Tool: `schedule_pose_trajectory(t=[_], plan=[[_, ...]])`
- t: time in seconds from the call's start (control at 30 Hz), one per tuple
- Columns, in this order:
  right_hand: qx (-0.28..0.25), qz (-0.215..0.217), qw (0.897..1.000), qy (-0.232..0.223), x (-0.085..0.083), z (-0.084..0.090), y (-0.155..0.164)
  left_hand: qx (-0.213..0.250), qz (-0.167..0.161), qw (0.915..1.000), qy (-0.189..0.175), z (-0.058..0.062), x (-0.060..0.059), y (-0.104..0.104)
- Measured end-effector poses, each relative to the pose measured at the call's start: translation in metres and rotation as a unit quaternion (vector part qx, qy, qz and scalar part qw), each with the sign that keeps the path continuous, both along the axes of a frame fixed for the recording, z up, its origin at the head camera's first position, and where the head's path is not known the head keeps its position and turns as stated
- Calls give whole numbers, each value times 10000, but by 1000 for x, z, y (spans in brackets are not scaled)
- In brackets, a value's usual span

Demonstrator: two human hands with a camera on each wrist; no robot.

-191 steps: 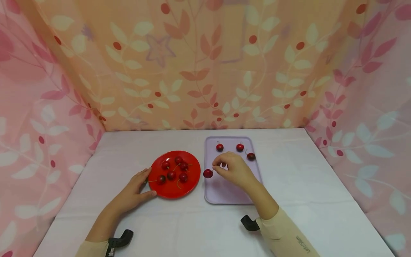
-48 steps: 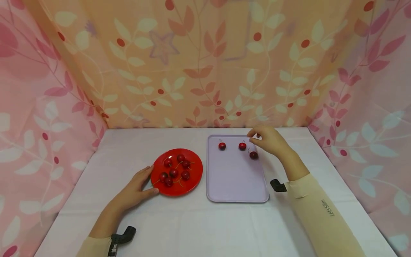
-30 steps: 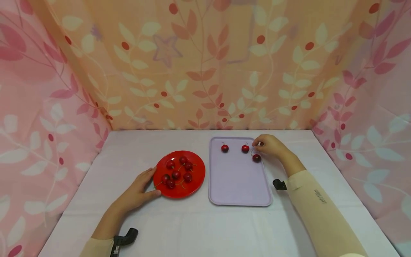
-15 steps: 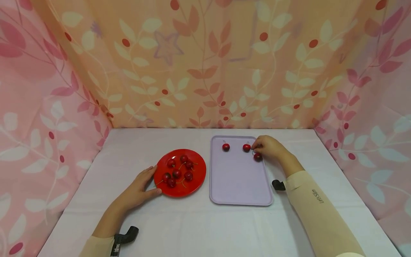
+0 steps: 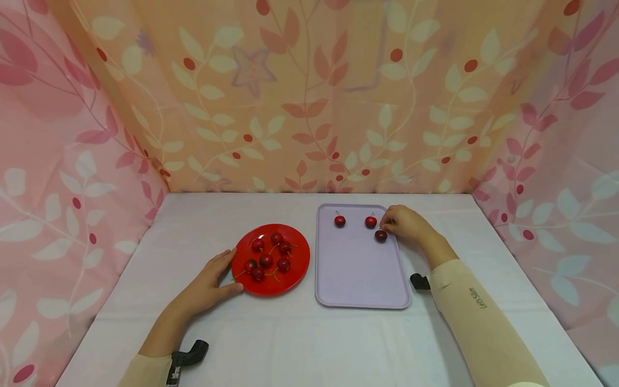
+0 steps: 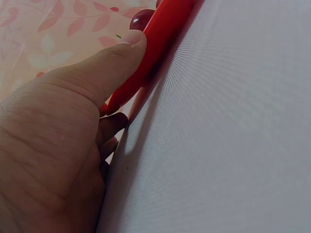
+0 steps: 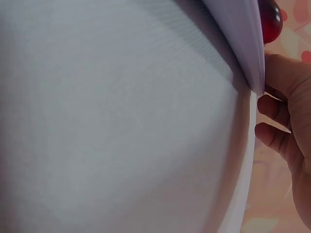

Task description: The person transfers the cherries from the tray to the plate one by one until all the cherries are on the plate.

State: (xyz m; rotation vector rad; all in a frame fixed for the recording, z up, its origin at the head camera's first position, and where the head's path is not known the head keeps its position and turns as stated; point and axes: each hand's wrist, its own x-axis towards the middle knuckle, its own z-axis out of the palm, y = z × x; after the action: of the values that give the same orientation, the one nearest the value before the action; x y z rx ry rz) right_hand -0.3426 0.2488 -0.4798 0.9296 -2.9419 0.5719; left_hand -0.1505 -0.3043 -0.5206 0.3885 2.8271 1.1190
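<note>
A red plate [image 5: 295, 274] with several stemmed cherries [image 5: 266, 261] sits left of a lilac tray [image 5: 360, 279]. My left hand [image 5: 225, 273] lies flat on the cloth, thumb and fingers against the plate's near-left rim. In the left wrist view the thumb [image 6: 114, 58] presses the red plate [image 6: 165, 29]. Three cherries lie at the tray's far end, at the far left [image 5: 340, 220], the middle [image 5: 371, 221] and the right [image 5: 381, 235]. My right hand [image 5: 384, 226] pinches the stem of the right cherry. The right wrist view shows the tray's edge [image 7: 243, 48], a cherry [image 7: 270, 19] and curled fingers [image 7: 277, 111].
A white cloth [image 5: 309, 344] covers the table. Leaf-print fabric walls [image 5: 309, 107] close in the back and both sides. Black wrist mounts sit on my left wrist [image 5: 186, 356] and my right wrist [image 5: 419, 281]. The tray's near half is bare.
My right hand went from the tray's near-left side to its far right corner and took the right cherry's stem. That cherry has just shifted slightly left. The left hand stayed on the plate.
</note>
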Motion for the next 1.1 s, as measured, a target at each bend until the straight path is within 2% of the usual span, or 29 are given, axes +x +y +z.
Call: schedule_pose_trajectory(t=[0.23, 0.47, 0.6, 0.77, 1.1], plan=[[33, 103, 9998, 173, 2, -2, -1, 44, -38, 10000, 44, -2, -1, 0], [-165, -568, 9975, -387, 8, 1, -2, 4, -28, 10000, -13, -1, 0, 0], [-512, -868, 9931, -594, 14, 5, -4, -43, -2, 10000, 12, -2, -1, -1], [-1034, -1107, 9870, -544, 25, 11, -8, -34, -3, 10000, 30, -1, -1, -2], [-1852, -1510, 9677, -805, 56, 24, -24, -31, 14, 10000, -91, -1, -1, -1]])
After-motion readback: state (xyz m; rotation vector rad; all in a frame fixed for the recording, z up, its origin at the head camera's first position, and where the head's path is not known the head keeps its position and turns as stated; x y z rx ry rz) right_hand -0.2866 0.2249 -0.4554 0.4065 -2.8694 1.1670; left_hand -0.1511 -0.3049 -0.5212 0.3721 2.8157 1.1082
